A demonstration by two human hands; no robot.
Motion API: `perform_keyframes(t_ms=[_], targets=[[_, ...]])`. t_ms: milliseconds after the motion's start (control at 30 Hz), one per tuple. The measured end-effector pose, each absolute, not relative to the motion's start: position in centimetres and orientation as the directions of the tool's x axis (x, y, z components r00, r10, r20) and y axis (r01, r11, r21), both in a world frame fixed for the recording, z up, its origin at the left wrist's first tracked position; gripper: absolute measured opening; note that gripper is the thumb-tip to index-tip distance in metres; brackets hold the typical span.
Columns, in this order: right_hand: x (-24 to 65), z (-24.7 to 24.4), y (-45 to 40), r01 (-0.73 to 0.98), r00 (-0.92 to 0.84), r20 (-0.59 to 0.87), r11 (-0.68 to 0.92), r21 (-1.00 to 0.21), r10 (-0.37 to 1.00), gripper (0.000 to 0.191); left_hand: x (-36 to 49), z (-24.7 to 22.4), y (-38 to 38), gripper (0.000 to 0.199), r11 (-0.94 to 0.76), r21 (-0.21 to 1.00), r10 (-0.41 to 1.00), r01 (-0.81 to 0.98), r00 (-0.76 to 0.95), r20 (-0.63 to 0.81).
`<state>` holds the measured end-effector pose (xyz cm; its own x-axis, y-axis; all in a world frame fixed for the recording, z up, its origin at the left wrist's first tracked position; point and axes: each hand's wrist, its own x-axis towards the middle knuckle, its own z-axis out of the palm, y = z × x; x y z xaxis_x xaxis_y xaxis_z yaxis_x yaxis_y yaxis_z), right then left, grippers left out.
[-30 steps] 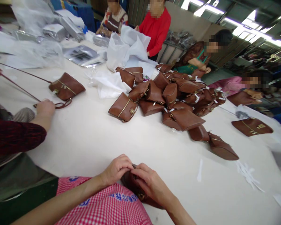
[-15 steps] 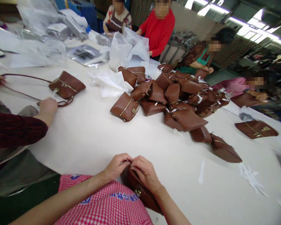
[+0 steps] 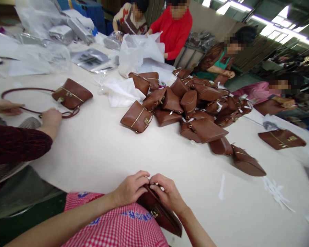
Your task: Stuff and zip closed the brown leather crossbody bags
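A brown leather bag [image 3: 161,214] with a gold clasp rests against the checked apron at the table's near edge. Its top end is pinched by both my hands. My left hand [image 3: 132,187] grips the upper left side, fingers bent round the rim. On the other side, my right hand [image 3: 167,192] has thumb and fingers closed on the top edge, close to the left fingertips. Whatever small part lies between the fingertips is too small to make out.
Several brown bags [image 3: 170,103] are heaped mid-table. At left, a co-worker's hands hold the strap of another bag [image 3: 72,94]. White strips [image 3: 276,193] lie at right, plastic wrapping [image 3: 41,51] at back left. Several people stand along the far side.
Both my hands and the bag's top have shifted slightly right and down. My fingertips have moved a little on the rim. The co-worker's far hand at left has moved along the strap.
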<state>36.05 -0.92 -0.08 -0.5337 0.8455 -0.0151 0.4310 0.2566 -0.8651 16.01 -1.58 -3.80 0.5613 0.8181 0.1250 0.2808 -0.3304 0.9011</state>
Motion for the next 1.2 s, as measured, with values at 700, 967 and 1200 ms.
perform_keyframes(t_ms=[700, 967, 1200], targets=[[32.0, -3.1, 1.3, 0.377, -0.327, 0.046, 0.175, -0.910, 0.944, 0.011, 15.2, -4.6, -0.8, 0.018, -0.058, 0.974, 0.960, 0.218, 0.279, -0.005], [31.9, -1.7, 1.4, 0.334, -0.332, -0.153, -0.035, -0.942, 0.931, 0.009, 14.5, -3.7, -0.9, 0.024, -0.074, 0.983, 0.921, 0.169, 0.389, 0.002], [34.5, 1.3, -1.0, 0.477, -0.485, -0.112, 0.155, -0.865, 0.867, 0.038, 14.9, -4.2, -0.8, 0.023, -0.366, 0.889, 0.848, 0.274, 0.492, 0.198]])
